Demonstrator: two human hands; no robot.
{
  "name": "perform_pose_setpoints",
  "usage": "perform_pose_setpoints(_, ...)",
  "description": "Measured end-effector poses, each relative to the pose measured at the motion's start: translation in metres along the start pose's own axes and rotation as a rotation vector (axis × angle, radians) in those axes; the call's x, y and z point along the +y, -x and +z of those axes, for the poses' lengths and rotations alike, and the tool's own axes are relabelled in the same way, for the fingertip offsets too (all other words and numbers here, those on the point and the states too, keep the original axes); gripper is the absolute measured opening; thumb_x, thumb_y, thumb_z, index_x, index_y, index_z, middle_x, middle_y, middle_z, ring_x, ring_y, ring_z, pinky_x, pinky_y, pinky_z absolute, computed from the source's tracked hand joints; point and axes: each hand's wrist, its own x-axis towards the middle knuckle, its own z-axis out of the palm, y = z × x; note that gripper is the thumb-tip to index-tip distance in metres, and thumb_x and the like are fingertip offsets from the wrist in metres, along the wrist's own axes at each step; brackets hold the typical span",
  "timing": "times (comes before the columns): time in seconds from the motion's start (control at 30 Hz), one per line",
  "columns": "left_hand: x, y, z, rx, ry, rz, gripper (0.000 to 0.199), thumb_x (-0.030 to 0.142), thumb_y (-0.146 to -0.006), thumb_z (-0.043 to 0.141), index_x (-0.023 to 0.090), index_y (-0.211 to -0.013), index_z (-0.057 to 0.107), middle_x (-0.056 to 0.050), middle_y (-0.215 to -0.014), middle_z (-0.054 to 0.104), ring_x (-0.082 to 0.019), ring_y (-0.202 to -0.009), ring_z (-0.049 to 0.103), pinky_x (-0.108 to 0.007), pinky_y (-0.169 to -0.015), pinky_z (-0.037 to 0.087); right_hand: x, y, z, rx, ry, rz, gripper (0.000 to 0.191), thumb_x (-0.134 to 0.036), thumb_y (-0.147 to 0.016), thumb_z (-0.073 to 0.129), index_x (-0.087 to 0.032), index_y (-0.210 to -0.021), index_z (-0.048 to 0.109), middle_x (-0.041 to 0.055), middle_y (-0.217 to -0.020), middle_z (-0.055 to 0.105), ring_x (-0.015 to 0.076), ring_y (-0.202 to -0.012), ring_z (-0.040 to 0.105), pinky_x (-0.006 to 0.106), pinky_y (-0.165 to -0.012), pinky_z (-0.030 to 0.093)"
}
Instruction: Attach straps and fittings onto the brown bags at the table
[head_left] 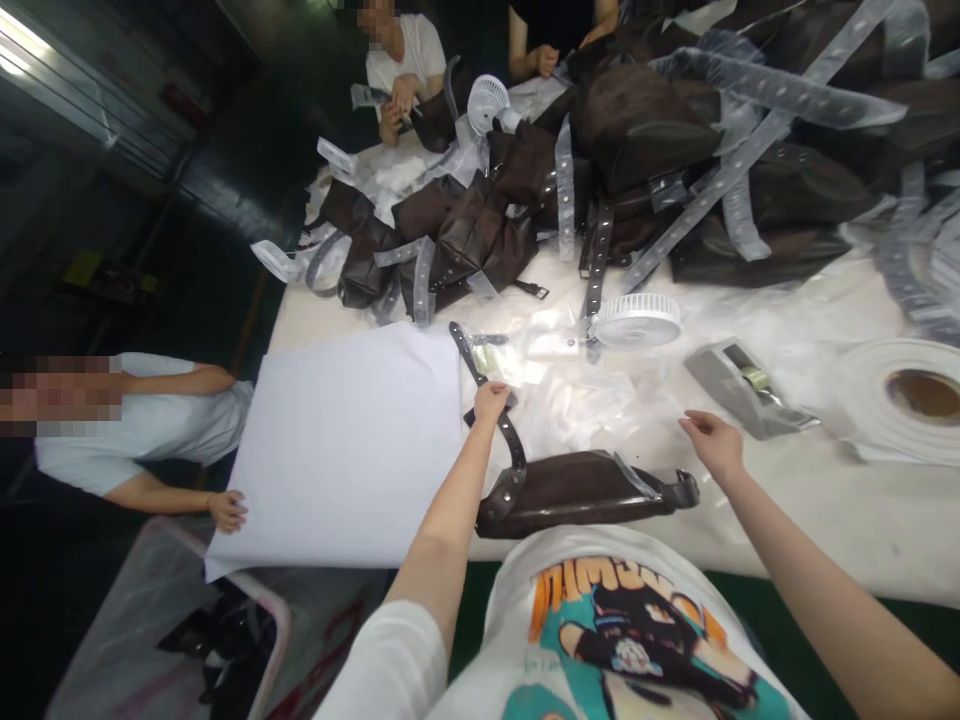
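One dark bag point(585, 490) lies at the near edge of the bench point(825, 550), between and below the fingers of both hands. The left hand point(491, 402) is at its studded strap point(514, 440); those fingers are bunched, and whether they grip cannot be told. The right hand point(716, 445) has curled fingers, tips slightly apart.

Beyond the fingers: two white fans point(637, 322) and a heap of dark bags point(472, 240), too overlapped to count. Right of the right fingers: one tape dispenser point(739, 390), one white roll point(862, 390). Left of the left fingers: white sheeting point(345, 450).

The bench surface is pale. Three other people point(172, 420) surround it; the room behind is dim.
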Motion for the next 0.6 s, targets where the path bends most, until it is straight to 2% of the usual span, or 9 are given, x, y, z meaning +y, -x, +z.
perform_pose_setpoints(0.07,0.000,-0.020,0.003,0.085,-0.043,-0.056,0.016,0.017,-0.068,0.078,0.016,-0.081,0.068,-0.011,-0.094,0.074,-0.026,-0.105,0.065,-0.037,-0.097,0.044,0.002,0.018,-0.009,0.007,-0.018,0.010,0.052,-0.054,-0.067,0.061,-0.014,-0.096,0.076,0.0153,-0.086,0.076,0.0331,-0.084,0.069,0.047,-0.082,0.052)
perform_pose_setpoints(0.17,0.003,-0.031,0.008,0.118,-0.055,-0.101,0.021,0.017,-0.062,0.082,0.019,-0.068,0.062,-0.010,-0.090,0.074,-0.028,-0.108,0.064,-0.037,-0.097,0.042,0.005,0.046,-0.025,0.005,-0.035,0.062,0.051,-0.056,-0.067,0.062,-0.017,-0.097,0.077,0.0131,-0.086,0.077,0.0348,-0.085,0.069,0.048,-0.081,0.052)
perform_pose_setpoints(0.27,0.011,-0.028,0.009,0.110,0.014,-0.100,0.025,0.023,-0.066,0.081,0.020,-0.061,0.057,-0.008,-0.081,0.071,-0.026,-0.100,0.065,-0.035,-0.090,0.045,-0.002,0.072,-0.043,0.020,-0.056,0.133,0.050,-0.058,-0.065,0.065,-0.019,-0.095,0.077,0.0121,-0.084,0.076,0.0368,-0.085,0.069,0.049,-0.077,0.052)
perform_pose_setpoints(0.33,0.020,-0.016,0.007,0.094,0.104,-0.090,0.023,0.031,-0.072,0.077,0.020,-0.064,0.058,-0.004,-0.074,0.067,-0.022,-0.087,0.064,-0.031,-0.082,0.046,-0.019,0.087,-0.056,0.052,-0.081,0.167,0.050,-0.059,-0.065,0.066,-0.020,-0.095,0.076,0.0121,-0.087,0.076,0.0373,-0.087,0.068,0.049,-0.076,0.053)
perform_pose_setpoints(0.4,0.029,0.011,0.007,0.059,0.207,-0.081,0.023,0.038,-0.076,0.073,0.018,-0.072,0.063,-0.001,-0.068,0.061,-0.016,-0.072,0.060,-0.027,-0.073,0.046,-0.047,0.100,-0.065,0.071,-0.137,0.179,0.047,-0.058,-0.066,0.068,-0.021,-0.095,0.075,0.0110,-0.091,0.076,0.0357,-0.090,0.068,0.048,-0.079,0.053)
perform_pose_setpoints(0.47,0.036,0.056,0.013,0.019,0.302,-0.065,0.028,0.044,-0.077,0.071,0.017,-0.080,0.067,0.002,-0.066,0.057,-0.012,-0.062,0.053,-0.024,-0.065,0.044,-0.081,0.115,-0.070,0.021,-0.293,0.171,0.043,-0.058,-0.069,0.072,-0.022,-0.094,0.074,0.0089,-0.090,0.075,0.0319,-0.091,0.069,0.045,-0.084,0.054)
perform_pose_setpoints(0.53,0.040,0.115,0.026,-0.090,0.436,-0.037,0.036,0.048,-0.074,0.075,0.017,-0.091,0.072,0.002,-0.067,0.056,-0.009,-0.058,0.048,-0.022,-0.061,0.042,-0.115,0.133,-0.069,-0.144,-0.536,0.166,0.043,-0.058,-0.072,0.074,-0.023,-0.097,0.073,0.0077,-0.092,0.074,0.0283,-0.092,0.069,0.041,-0.083,0.057)
perform_pose_setpoints(0.6,0.042,0.175,0.043,-0.354,0.629,0.000,0.048,0.048,-0.070,0.080,0.017,-0.105,0.073,0.002,-0.069,0.058,-0.009,-0.059,0.046,-0.022,-0.061,0.040,-0.139,0.151,-0.066,-0.400,-0.763,0.182,0.045,-0.058,-0.074,0.073,-0.024,-0.103,0.072,0.0081,-0.101,0.073,0.0267,-0.093,0.070,0.039,-0.077,0.059)
